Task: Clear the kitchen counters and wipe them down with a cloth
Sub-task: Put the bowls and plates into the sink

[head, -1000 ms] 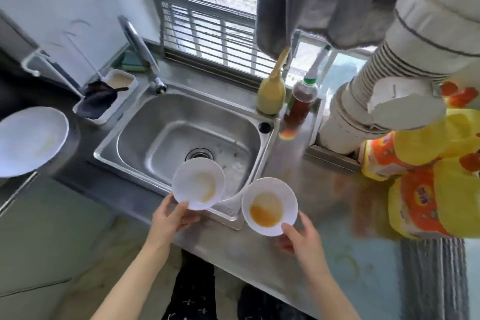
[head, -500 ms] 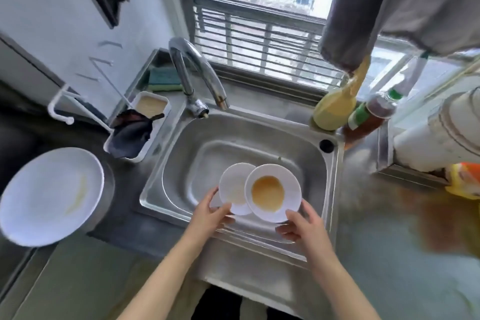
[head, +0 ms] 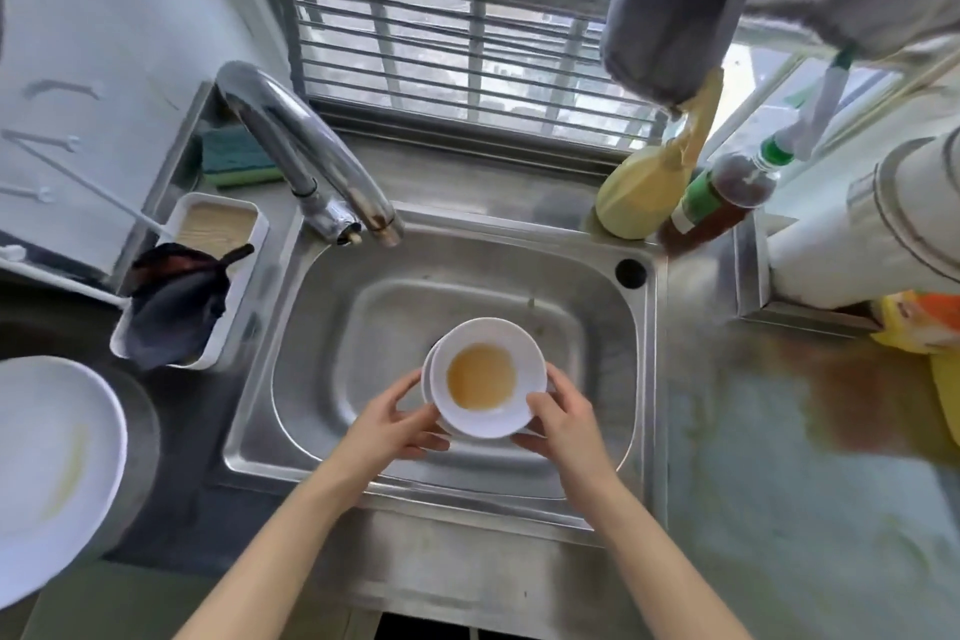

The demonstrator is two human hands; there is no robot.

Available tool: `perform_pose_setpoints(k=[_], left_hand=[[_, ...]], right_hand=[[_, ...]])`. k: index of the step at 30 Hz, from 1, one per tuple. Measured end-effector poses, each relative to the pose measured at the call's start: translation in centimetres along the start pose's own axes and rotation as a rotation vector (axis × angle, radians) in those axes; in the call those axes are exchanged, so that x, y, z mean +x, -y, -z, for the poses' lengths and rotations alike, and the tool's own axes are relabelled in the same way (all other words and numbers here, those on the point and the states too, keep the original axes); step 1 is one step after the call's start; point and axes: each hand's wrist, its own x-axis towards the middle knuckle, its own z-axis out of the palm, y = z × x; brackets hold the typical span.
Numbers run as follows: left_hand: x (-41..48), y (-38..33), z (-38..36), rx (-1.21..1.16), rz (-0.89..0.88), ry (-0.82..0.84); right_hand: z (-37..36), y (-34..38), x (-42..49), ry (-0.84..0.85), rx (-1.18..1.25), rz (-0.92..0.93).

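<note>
Head view, downward (near sink [head: 322,353]), probably steep

1. No word, brand or number is legible anywhere.
2. The green label on the brown bottle [head: 698,208] is too blurred to read.
3. Print on the yellow-orange package [head: 924,322] is also illegible.

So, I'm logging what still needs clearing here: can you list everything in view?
bowls: two, white, stacked over sink, top one has brown residue
sink: one, steel, centre
tap: one, chrome, behind sink
sponge: one, green, back left
tray: one, white, left of sink
dark cloth: one, in tray
plate: one, white, far left
yellow bottle: one, back right
brown bottle: one, beside it
counter: steel, stained, right
left hand: holds bowls
right hand: holds bowls
</note>
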Motion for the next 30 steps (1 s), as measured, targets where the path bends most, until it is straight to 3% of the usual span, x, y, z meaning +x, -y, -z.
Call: perform_pose_setpoints(k=[6,12,20,30], left_hand=[[1.5,-0.9,-0.5,-0.118,0.066,0.118],[6.5,-0.5,-1.9,-0.090,0.014,0.028],[15.8,1.7,-2.5,-0.067,0.168,0.171],[18.4,3.8,-5.1,0.005,0.208,0.118]], right_hand=[[0.9,-0.4,1.7,-0.007,0.073,0.033],[2.2,-2.4,5.5,-0.042,0.228,-0.027],[3.0,-6.1,13.2,-0.212,0.315,-0.053],[3.6,-8.2,16.3,-0.464,0.298,-0.111]])
